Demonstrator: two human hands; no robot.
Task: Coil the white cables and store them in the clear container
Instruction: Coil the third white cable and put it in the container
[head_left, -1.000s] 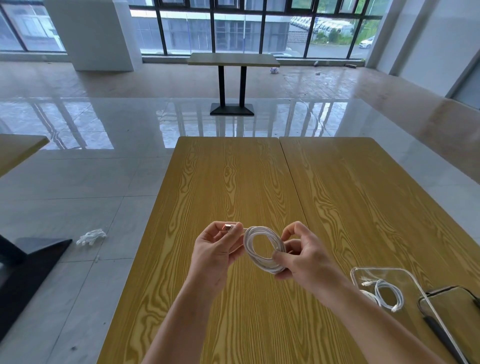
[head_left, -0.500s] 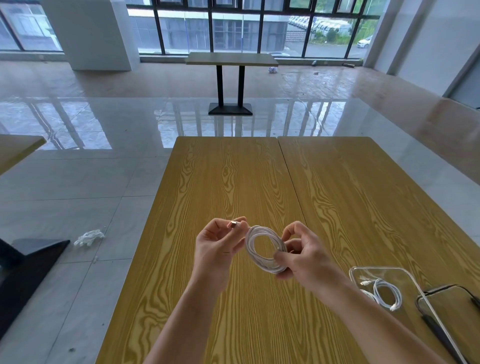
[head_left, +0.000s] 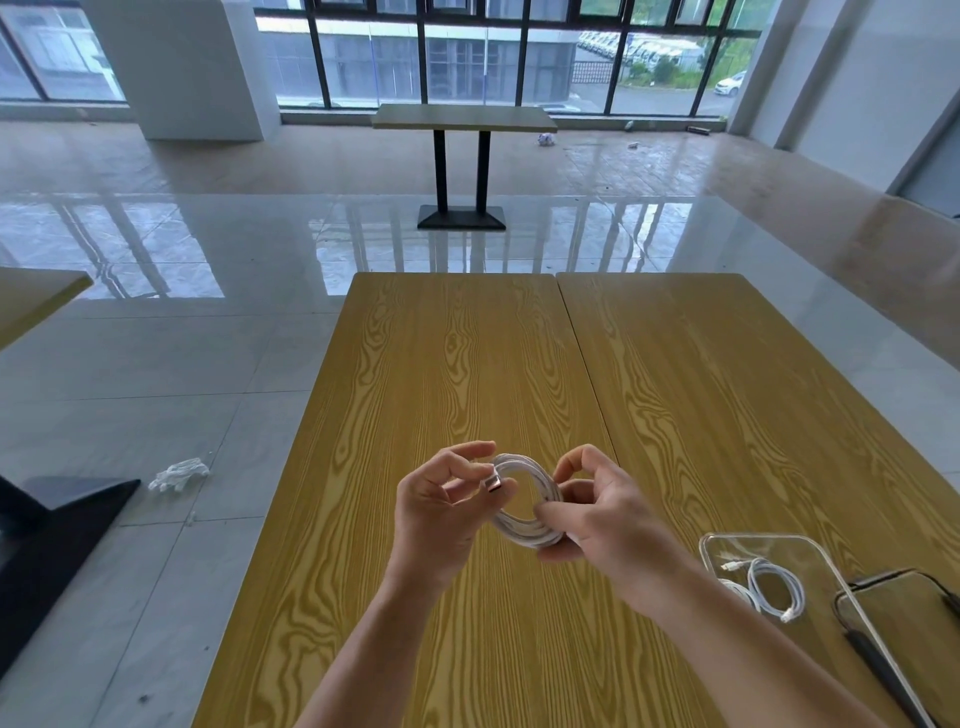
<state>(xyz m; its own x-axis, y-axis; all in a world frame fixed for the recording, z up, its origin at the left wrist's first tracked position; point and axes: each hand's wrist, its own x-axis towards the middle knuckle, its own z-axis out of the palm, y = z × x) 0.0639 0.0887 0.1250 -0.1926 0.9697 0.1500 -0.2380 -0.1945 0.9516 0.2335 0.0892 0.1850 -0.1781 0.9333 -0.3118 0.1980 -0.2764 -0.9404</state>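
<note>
The wooden table (head_left: 467, 364) fills the near view, and everything is placed from it. At its near right corner sits the clear container (head_left: 810, 545), with at least one coiled white cable (head_left: 774, 584) already lying inside, so part of the storing looks done. Just right of the container lies a dark-edged tray-like object (head_left: 893, 613); what it is cannot be told.

Above the table's near middle, the person holds another white cable coil (head_left: 524, 514), wound into several neat loops. It seems nearly finished: only the end plug (head_left: 492, 482) is loose. What remains, as a judgement, is tucking that end in and carrying the coil over to the container.

The right hand (head_left: 597, 514) has fingers and thumb curled round the coil's right side, pinching the loops together. The left hand (head_left: 441, 514) is partly closed, its fingertips nipping the plug end at the coil's upper left.
</note>
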